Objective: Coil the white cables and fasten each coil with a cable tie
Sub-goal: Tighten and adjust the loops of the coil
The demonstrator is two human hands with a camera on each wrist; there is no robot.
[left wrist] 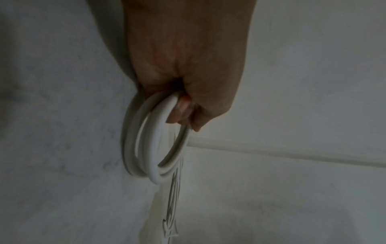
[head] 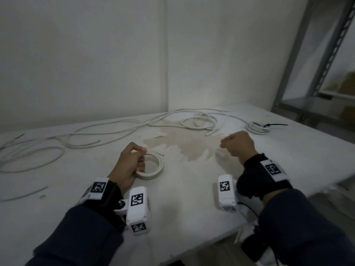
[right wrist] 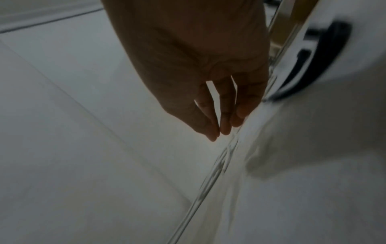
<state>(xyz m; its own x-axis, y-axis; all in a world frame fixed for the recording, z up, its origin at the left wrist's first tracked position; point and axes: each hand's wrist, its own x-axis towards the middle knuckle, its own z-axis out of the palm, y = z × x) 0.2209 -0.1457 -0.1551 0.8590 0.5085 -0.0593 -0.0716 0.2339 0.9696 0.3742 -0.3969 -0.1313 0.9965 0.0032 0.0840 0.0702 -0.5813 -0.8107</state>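
In the head view, the left hand [head: 130, 164] grips a small coil [head: 153, 167] of white cable, fingers curled round its near-left side, the coil lying on the white bench [head: 182, 208]. The right hand [head: 237, 144] hovers above the bench, well apart from the coil, fingers loosely bent and holding nothing. Loose white cables [head: 107, 129] sprawl across the far bench. A tied coil [head: 256, 127] with a black cable tie [head: 276, 124] sits at the far right, near a metal shelf [head: 315, 104]. A brownish stain [head: 184, 143] marks the bench between the hands.

The left wrist view shows the fingers [left wrist: 179, 109] wrapped round several turns of the coil [left wrist: 146, 145].

The right wrist view, blurred, shows the right hand [right wrist: 200, 66] with fingers [right wrist: 226, 115] slack and nearly straight, nothing in them.
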